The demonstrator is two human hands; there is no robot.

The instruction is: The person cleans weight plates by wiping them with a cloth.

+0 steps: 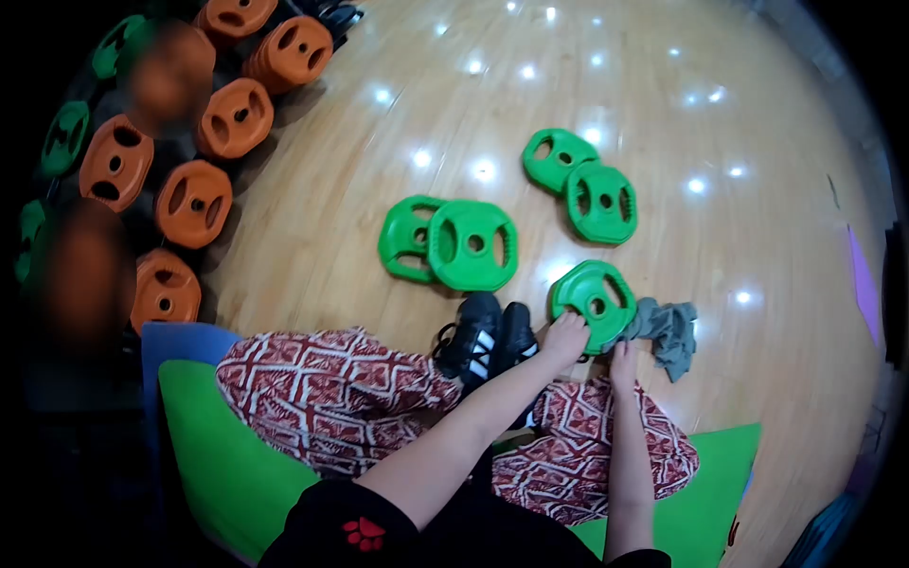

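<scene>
A green weight plate (pixel 618 295) with a round centre hole and handle slots is in front of me, just beyond my feet. My left hand (pixel 566 339) grips its near left edge, fingers curled at the lower slot. A rumpled grey-green cloth (pixel 673 339) trails over the floor to the right, one end against the plate's near right rim. At that end my right hand (pixel 623 367) is closed on the cloth, its fingertips partly hidden.
Two overlapping green plates (pixel 473 245) lie left of centre, and another overlapping pair (pixel 602 204) lies farther off. Orange plates (pixel 193 204) stand racked at left. My black shoes (pixel 475 333) are near the held plate. Under me is a green mat (pixel 218 454); wooden floor (pixel 360 142) surrounds everything.
</scene>
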